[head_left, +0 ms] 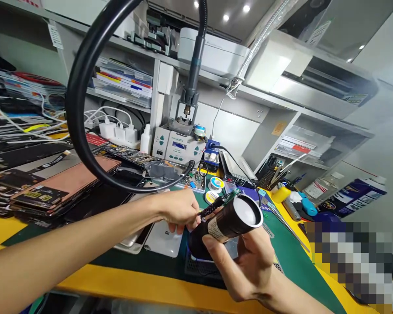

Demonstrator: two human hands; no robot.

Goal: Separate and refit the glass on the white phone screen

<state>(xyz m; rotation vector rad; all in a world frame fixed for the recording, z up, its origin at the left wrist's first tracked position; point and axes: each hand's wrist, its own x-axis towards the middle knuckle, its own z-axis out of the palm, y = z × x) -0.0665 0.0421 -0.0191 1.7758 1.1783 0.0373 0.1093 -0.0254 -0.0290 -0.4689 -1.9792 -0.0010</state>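
My right hand is wrapped round a black flashlight-like cylinder. Its round end with a pale white face points up and to the right, and a beige printed label sits on its side. My left hand is closed at the cylinder's other side, its fingers pinching the end of a black braided cord; the fingertips are partly hidden. Below the left hand lies a white phone back marked MI. Under the cylinder, a dark perforated device rests on the green mat.
A thick black hose loops over the left forearm to a grey soldering station. Stacked phone parts fill the left side. Solder spools stand behind the hands. Tweezers and a yellow-capped tool lie at right.
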